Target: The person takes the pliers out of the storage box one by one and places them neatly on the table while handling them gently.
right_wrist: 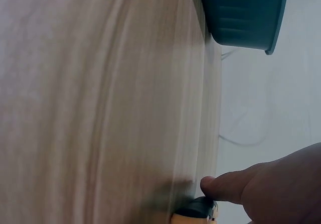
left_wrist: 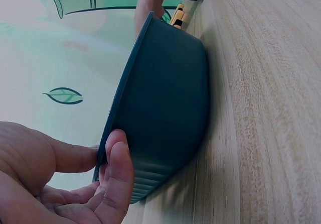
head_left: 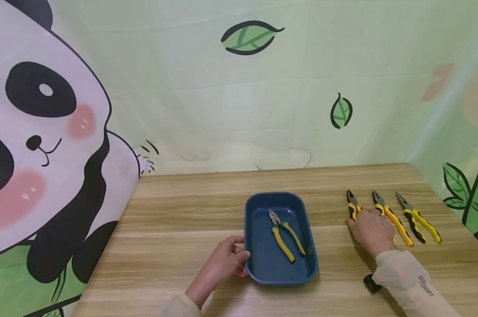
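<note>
A blue rectangular plastic tray [head_left: 311, 264] stands on the table, and pliers with yellow-green handles [head_left: 282, 245] lie inside it. My left hand [head_left: 228, 259] pinches the tray's left rim; in the left wrist view its thumb and fingers [left_wrist: 120, 169] grip the edge from both sides. Over to the right, my right hand [head_left: 370, 231] is on the leftmost of three yellow-and-black pliers [head_left: 351, 196], covering most of its handles. In the right wrist view the thumb [right_wrist: 228, 186] lies against a black-and-yellow handle [right_wrist: 195, 209]; the other fingers are hidden.
Beside the right hand lie another pair of pliers [head_left: 399, 226] and long-nose pliers [head_left: 412, 215], jaws pointing away. A small black object [head_left: 371, 284] is at the right wrist. A cloth backdrop [head_left: 183, 88] printed with a panda and leaves borders the wooden table [head_left: 175, 220].
</note>
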`<state>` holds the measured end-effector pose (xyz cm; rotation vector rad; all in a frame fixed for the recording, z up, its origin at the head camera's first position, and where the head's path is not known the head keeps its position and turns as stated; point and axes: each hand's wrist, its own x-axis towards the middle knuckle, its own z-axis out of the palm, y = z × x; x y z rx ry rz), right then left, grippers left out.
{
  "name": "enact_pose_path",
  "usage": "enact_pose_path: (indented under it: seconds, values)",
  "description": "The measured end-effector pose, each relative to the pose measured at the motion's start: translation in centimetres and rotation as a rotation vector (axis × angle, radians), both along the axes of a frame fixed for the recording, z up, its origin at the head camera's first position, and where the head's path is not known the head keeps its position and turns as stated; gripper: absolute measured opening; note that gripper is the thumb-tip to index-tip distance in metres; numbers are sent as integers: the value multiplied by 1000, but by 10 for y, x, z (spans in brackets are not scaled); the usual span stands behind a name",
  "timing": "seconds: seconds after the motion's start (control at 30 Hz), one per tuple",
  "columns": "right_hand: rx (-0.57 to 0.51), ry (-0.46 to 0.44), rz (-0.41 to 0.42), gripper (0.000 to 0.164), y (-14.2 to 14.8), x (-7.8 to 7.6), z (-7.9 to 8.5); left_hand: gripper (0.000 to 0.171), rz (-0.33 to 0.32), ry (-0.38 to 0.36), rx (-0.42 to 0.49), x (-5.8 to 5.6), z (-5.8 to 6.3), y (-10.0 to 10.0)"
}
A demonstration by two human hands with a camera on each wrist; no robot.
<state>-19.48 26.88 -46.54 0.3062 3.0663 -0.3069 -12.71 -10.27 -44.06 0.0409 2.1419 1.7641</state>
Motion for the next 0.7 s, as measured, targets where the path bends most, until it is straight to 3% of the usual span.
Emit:
enact_pose_path:
  seconds: [0.47,0.7]
  values:
    - [-41,1,59,39,1,5,12,40,8,-4,10,0,0,0]
    - [-62,28,128,29,4,4,16,40,8,-3,13,0,0,1]
